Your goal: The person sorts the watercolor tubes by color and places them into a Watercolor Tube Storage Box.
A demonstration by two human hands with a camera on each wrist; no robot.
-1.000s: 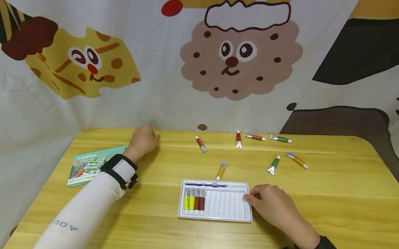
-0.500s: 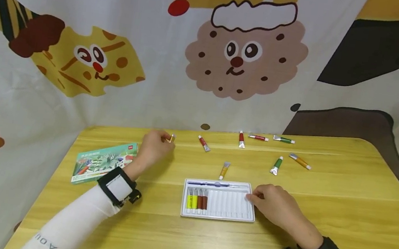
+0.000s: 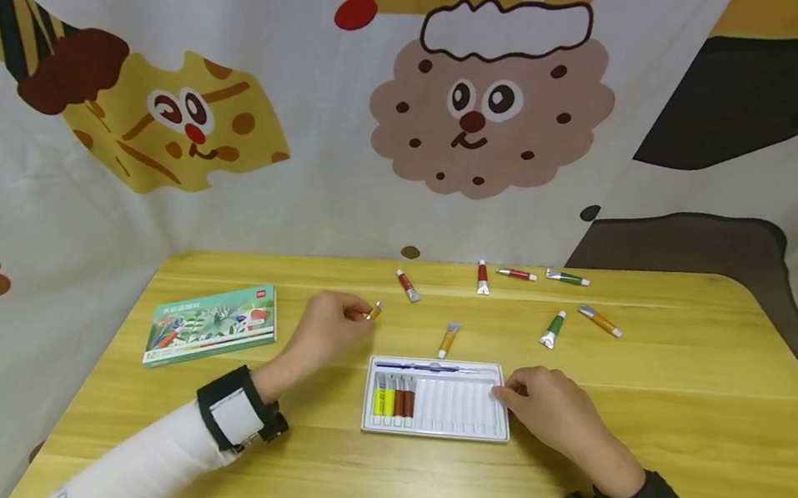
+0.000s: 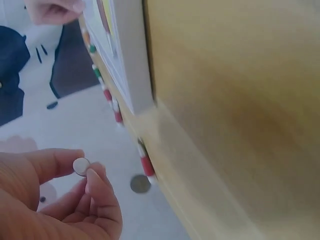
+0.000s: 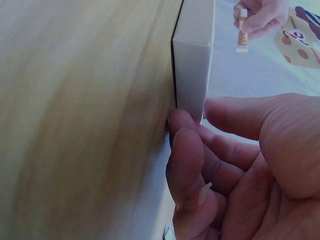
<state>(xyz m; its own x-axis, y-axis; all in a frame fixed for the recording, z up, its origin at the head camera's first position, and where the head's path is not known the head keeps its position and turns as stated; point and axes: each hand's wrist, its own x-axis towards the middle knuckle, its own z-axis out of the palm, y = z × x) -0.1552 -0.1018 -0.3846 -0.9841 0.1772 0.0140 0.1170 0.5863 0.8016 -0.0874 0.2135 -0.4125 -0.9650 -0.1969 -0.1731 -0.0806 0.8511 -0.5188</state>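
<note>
"Pinching what, is that left hand [image 3: 331, 326]?"

"It's gripping a small orange-brown tube [image 3: 375, 311] between thumb and fingertips, holding it above the bench [image 3: 330, 484]."

"And where's the white tray [image 3: 461, 413] sitting from there?"

"It's lying to that hand's right and closer to the person, near the fingertips but not touching them. Two yellow tubes [image 3: 384, 403] and two brown tubes [image 3: 405, 404] are filling its nearest end."

"Which way is everything pointing?"

"The grooves are running straight away from the person. The held tube is slanting, its far end leaning rightward, so I'm judging it's needing a slight turn to match them. Which end is bearing the cap, I'm not managing to tell from here."

"Is the right hand [image 3: 548, 407] idling?"

"No, it's pinching the tray's right end, thumb on the rim, fingers curling against the side. It's being the nearer hand to the tray; the left is the one having the tube. Another yellow-orange tube [image 3: 449, 341] is lying right of the left hand, just beyond the tray."
</note>
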